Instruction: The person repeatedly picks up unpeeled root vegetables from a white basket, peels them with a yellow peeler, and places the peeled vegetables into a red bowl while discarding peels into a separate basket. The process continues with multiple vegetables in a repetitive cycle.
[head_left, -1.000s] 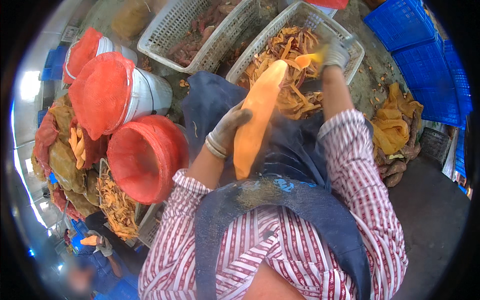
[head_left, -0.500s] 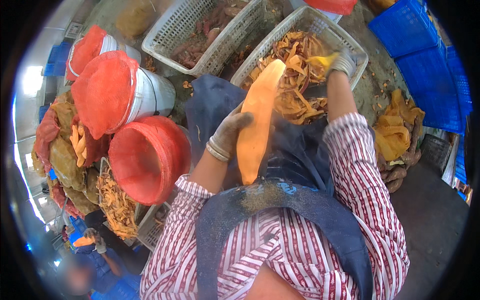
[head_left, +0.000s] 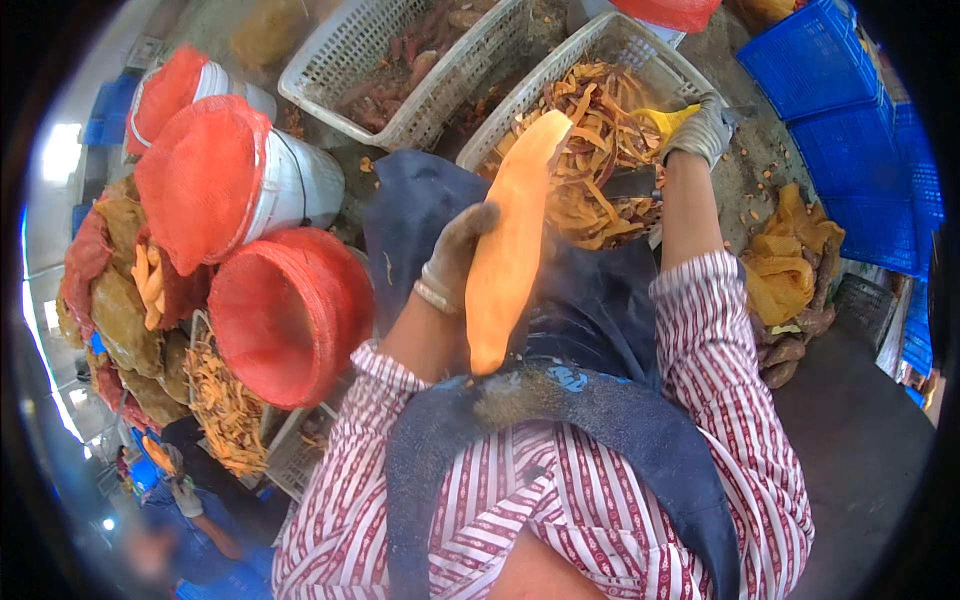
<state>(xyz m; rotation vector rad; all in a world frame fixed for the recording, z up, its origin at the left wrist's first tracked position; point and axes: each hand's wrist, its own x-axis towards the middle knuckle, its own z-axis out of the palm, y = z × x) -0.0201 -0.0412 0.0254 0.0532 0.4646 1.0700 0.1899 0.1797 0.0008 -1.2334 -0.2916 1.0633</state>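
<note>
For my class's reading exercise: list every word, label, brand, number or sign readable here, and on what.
None can be read reliably.
Light-blue print on the navy apron: partly folded, too blurred.
Pale panel, upper left: too small to tell if it bears text.

The grey floor (head_left: pixel 750 145) (dotted with orange scraps (head_left: pixel 367 164)) carries pale perforated crates (head_left: pixel 450 88) and white buckets (head_left: pixel 308 178).

A root (head_left: pixel 508 250) lies in the left grip (head_left: pixel 458 250), before a crate (head_left: pixel 625 45) of peelings (head_left: pixel 600 120). Left of that stands a second crate (head_left: pixel 455 85); buckets (head_left: pixel 300 180) stand farther left, stacked bins (head_left: pixel 850 130) right.
</note>
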